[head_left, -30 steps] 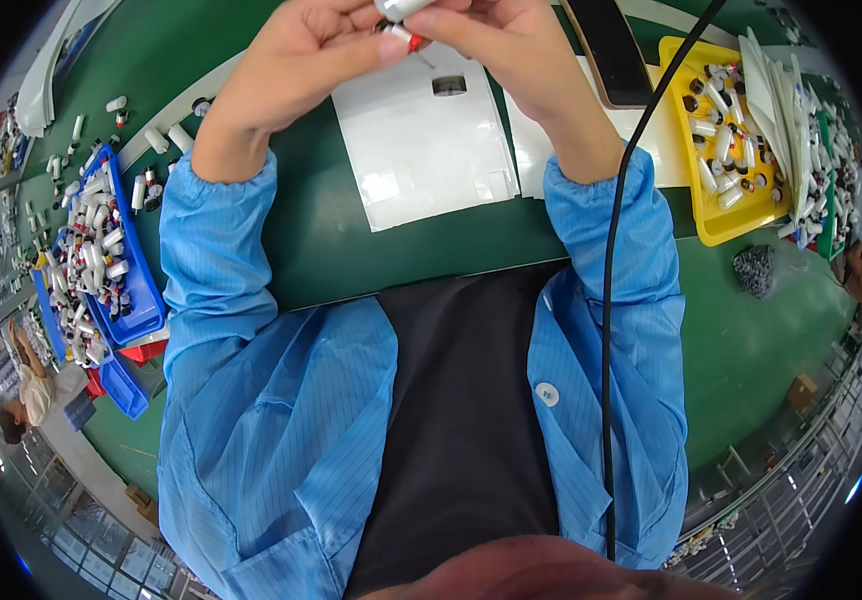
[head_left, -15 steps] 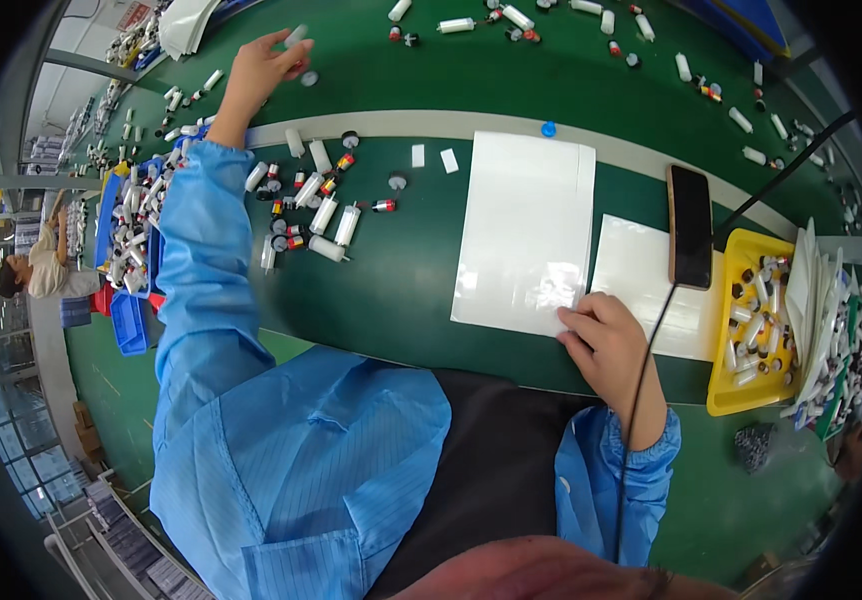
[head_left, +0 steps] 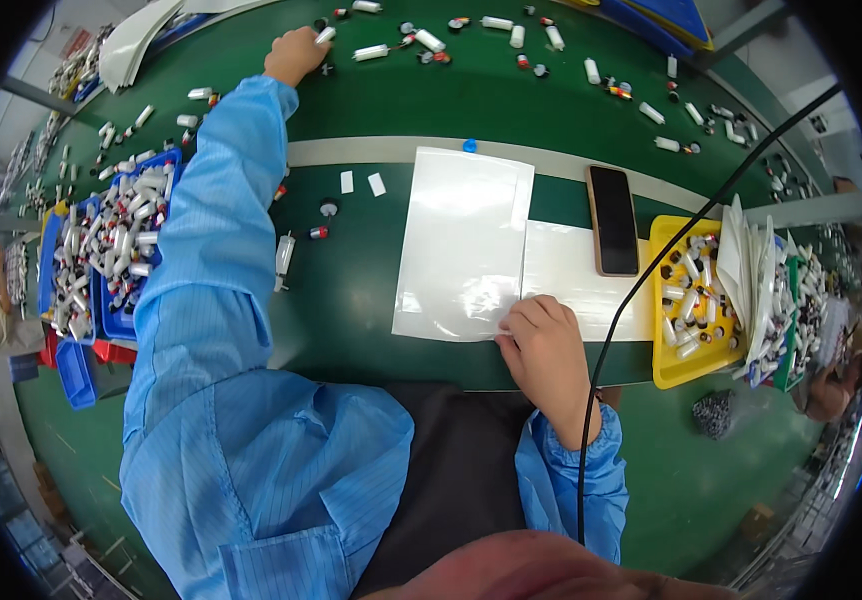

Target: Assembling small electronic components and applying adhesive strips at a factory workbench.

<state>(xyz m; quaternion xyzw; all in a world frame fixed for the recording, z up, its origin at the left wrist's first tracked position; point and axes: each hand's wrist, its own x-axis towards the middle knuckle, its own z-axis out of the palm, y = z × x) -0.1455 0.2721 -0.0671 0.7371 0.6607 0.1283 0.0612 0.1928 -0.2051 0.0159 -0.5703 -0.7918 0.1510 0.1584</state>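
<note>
My left hand (head_left: 296,56) stretches far out over the green belt, its fingers closed around a small white cylinder (head_left: 325,35). Dark round caps lie just beside it. With curled fingers, my right hand (head_left: 545,352) pinches the lower right corner of a glossy white plastic sheet (head_left: 463,235). A second white sheet (head_left: 586,265) lies partly under the first. To the left of the sheets are a clear-and-white cylinder (head_left: 284,258), a small red-and-black part (head_left: 319,232) and a dark cap (head_left: 328,207). My left sleeve hides much of the table's left side.
A phone (head_left: 612,220) rests on the second sheet, left of a yellow tray (head_left: 663,368) of cylinders. A black cable (head_left: 619,335) crosses in front. Blue bins (head_left: 121,322) full of parts stand at the left. Several loose cylinders (head_left: 429,41) are scattered over the belt.
The view has shifted, so table things appear further left. My left hand has reached further out over the belt with the cylinder. My right hand stays at the sheet's corner.
</note>
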